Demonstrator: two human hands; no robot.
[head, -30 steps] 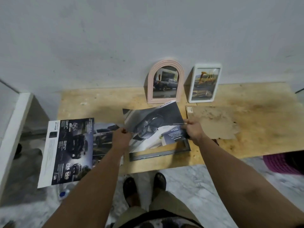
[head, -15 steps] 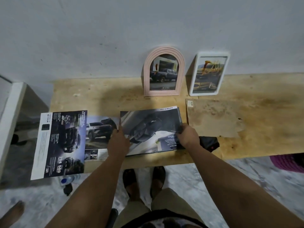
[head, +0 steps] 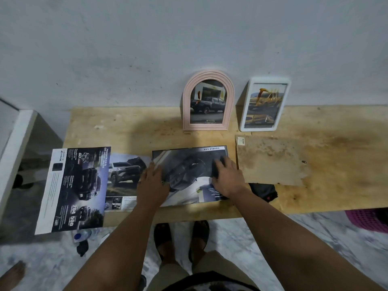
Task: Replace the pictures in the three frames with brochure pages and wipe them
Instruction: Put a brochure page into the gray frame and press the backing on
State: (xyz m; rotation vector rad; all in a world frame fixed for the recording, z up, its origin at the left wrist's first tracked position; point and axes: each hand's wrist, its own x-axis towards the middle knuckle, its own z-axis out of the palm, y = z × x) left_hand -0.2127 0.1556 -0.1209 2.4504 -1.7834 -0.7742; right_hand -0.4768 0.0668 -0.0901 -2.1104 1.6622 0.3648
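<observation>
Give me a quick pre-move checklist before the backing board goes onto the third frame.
1. Brochure page lies flat inside the black frame: ok along the far and left edges; the near edge is hidden by hands.
2. Left hand pressing the page's left edge: ok.
3. Right hand flat on the page's right side: ok.
4. Brown backing board in reach, right of the frame: ok.
5. Dark cloth ready for wiping: ok, at the table's near edge.
6. Pink arched frame and white frame already filled, leaning on the wall: ok.
</observation>
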